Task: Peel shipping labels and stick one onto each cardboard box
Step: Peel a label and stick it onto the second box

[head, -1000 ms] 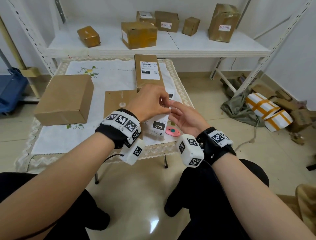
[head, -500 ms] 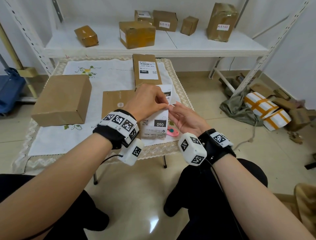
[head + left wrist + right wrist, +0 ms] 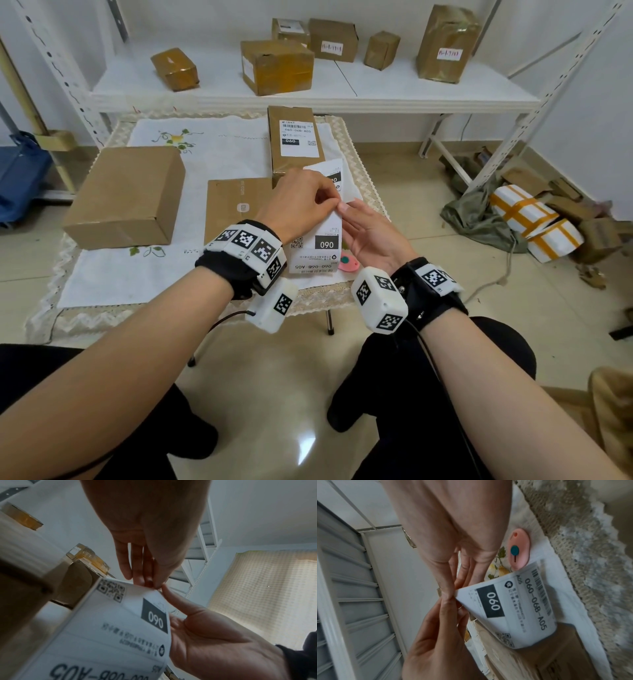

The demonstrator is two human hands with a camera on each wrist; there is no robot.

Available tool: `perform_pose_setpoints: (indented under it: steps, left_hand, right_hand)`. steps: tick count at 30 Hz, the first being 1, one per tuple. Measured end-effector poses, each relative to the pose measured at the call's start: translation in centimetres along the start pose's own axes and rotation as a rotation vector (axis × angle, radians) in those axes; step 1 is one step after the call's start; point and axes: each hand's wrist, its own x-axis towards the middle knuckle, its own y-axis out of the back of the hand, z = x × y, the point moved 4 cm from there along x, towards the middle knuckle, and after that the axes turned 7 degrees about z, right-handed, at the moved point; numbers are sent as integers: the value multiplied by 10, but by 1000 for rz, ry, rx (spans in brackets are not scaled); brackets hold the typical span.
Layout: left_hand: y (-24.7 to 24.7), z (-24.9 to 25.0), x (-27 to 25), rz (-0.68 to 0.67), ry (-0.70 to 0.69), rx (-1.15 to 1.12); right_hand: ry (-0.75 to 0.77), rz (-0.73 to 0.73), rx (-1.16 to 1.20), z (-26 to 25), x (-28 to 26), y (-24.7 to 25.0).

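Note:
A white shipping label (image 3: 318, 246) printed "060" hangs above the table's near right edge. My left hand (image 3: 329, 205) pinches its top corner from above, and my right hand (image 3: 342, 209) pinches the same corner from the right, fingertips meeting. The left wrist view shows the label (image 3: 120, 628) with my left fingers (image 3: 142, 580) on its corner. In the right wrist view the label (image 3: 508, 608) curls below the pinch. On the table stand a large plain box (image 3: 126, 195), a flat box (image 3: 236, 209) and a tall box (image 3: 294, 140) that bears a label.
A second label sheet (image 3: 334, 178) lies behind my hands. A pink cutter (image 3: 348, 263) sits by the table (image 3: 102, 284) edge. Several taped boxes stand on the white shelf (image 3: 376, 92). Parcels and scraps (image 3: 534, 219) lie on the floor to the right.
My right fingertips have closed in against the left ones at the label's top corner. The label hangs in much the same place.

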Motion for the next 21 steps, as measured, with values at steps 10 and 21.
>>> perform_pose_setpoints:
  steps: [10,21]
  left_hand:
    - [-2,-1,0,-5,72,-59]
    - [9,-4,3,0,115,-173]
  right_hand:
    - [-5,3,-107,3,7,3]
    - [37,41,-77,4,15,-5]
